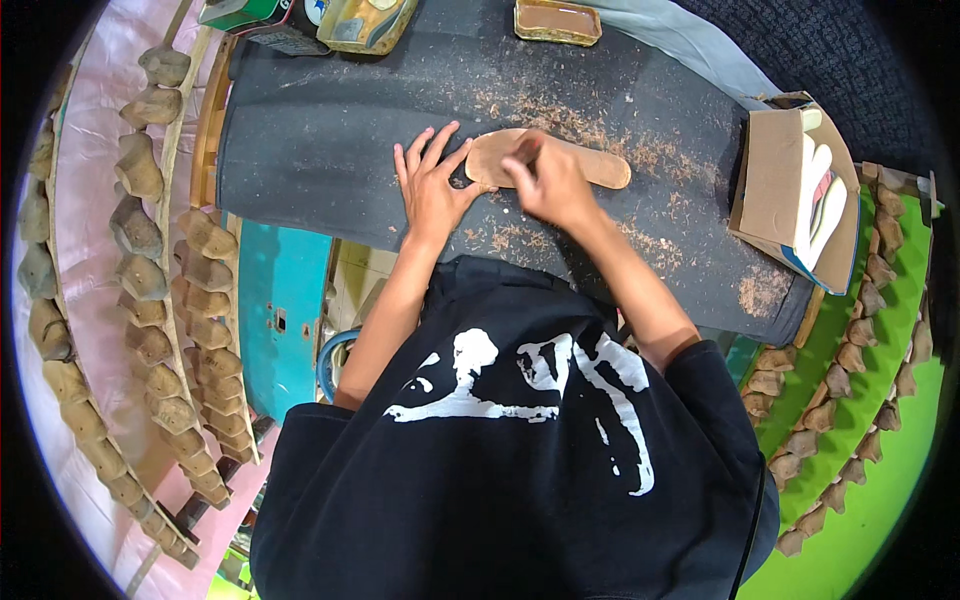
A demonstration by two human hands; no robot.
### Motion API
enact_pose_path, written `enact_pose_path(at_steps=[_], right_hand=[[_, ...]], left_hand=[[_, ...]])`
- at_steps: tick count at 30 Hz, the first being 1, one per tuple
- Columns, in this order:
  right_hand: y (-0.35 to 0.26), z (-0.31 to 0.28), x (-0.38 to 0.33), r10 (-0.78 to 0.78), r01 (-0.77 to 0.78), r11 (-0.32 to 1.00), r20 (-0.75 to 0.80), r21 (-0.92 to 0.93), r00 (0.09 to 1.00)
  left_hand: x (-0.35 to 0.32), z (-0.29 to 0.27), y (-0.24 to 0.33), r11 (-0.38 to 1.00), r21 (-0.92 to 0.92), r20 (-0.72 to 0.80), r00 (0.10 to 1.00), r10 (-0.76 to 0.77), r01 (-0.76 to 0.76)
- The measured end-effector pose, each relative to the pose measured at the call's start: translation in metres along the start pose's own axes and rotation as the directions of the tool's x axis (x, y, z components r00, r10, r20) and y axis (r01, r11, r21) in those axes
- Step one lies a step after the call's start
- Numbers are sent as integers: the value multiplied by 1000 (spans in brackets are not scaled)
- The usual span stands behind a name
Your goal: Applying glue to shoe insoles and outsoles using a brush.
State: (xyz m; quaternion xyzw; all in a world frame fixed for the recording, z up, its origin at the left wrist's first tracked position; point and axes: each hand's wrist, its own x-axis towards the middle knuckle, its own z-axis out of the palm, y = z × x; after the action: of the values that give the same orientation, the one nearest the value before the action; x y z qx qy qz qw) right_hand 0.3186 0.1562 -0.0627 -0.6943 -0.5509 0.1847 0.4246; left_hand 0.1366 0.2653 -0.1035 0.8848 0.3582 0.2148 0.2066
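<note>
A flat tan insole-shaped piece (600, 168) lies crosswise on the dark-covered table (330, 130). At its left end is my left hand (437, 190), thumb and index finger on its edge and the other fingers spread on the cloth. My right hand (553, 185) is closed over the middle of the piece, round a brown object blurred by motion, whose kind I cannot make out. Reddish-brown shavings (560, 120) lie scattered around the piece, mostly beyond it and to its right.
An open cardboard box (765, 170) with pale sole-like pieces stands at the right edge. At the back are a yellowish container (365, 30), a green can (240, 12) and a small brown-filled tray (557, 22). Wooden shoe lasts hang in rows left (140, 165) and right (840, 380).
</note>
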Motion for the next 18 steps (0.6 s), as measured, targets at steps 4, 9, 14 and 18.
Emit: enact_pose_path(at_steps=[4, 9, 14, 18], right_hand=[[2, -8, 9, -13, 14, 1000, -49, 24, 999], [1, -1, 2, -128, 125, 991, -56, -40, 990], [6, 1, 0, -76, 77, 997, -71, 3, 995], [15, 3, 32, -92, 84, 995, -139, -63, 986]], left_hand=[[-2, -2, -2, 1000, 9, 3, 1000, -13, 13], [-1, 1, -1, 1000, -1, -5, 1000, -15, 15], [-1, 2, -5, 999, 33, -8, 1000, 1, -1], [1, -1, -1, 1000, 12, 5, 1000, -7, 7]])
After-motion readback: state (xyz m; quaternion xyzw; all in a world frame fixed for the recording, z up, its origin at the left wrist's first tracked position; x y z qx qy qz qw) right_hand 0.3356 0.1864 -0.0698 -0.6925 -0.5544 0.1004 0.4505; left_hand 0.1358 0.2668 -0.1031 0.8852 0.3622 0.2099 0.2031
